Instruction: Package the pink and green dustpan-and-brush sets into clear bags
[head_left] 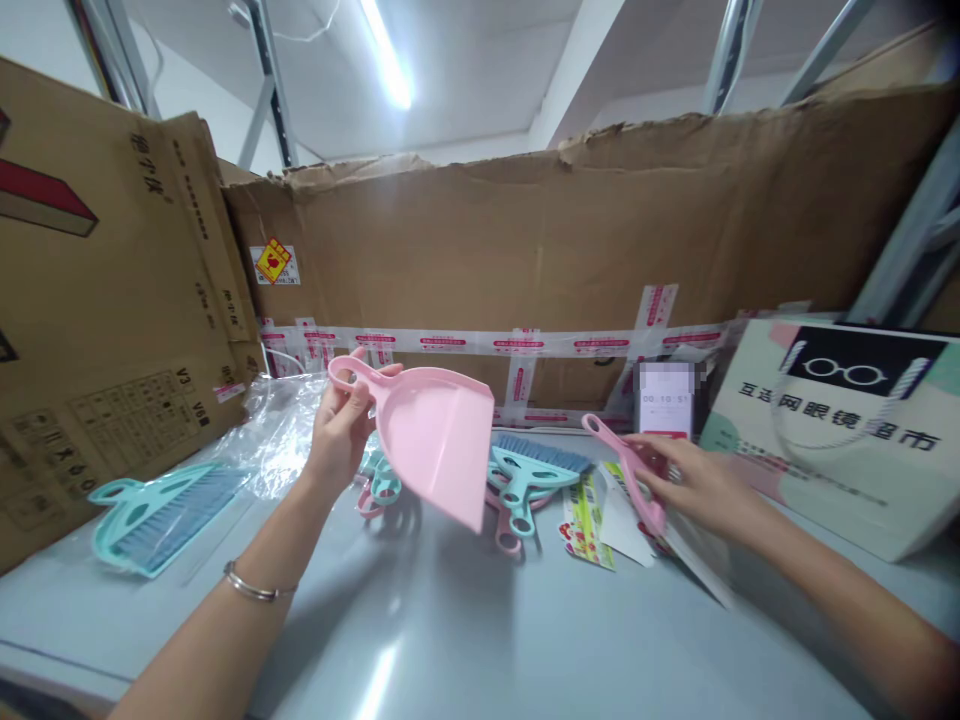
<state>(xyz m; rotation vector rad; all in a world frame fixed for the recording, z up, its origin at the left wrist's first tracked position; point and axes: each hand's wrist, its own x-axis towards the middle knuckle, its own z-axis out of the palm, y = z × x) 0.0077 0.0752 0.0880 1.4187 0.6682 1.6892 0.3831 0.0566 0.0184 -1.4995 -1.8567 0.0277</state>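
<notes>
My left hand [343,425] pinches the handle end of a pink dustpan [439,435], raised above the table with its wide edge toward the right. On the right, my right hand [671,475] is closed round a pink brush [637,475], whose looped handle points up and left; its bristles cannot be made out. Between the hands lie a teal brush [532,470] with grey-blue bristles and pink handles beneath it. Behind the dustpan, more teal handles [384,478] are partly hidden. A teal dustpan with a brush [161,520] lies in clear wrapping at the left.
Crumpled clear plastic [281,430] lies at the back left of the table [420,640]. Cardboard boxes [480,250] wall the back and left. Colourful cards [586,525], a phone [666,398] and a printed paper bag [832,430] are at the right.
</notes>
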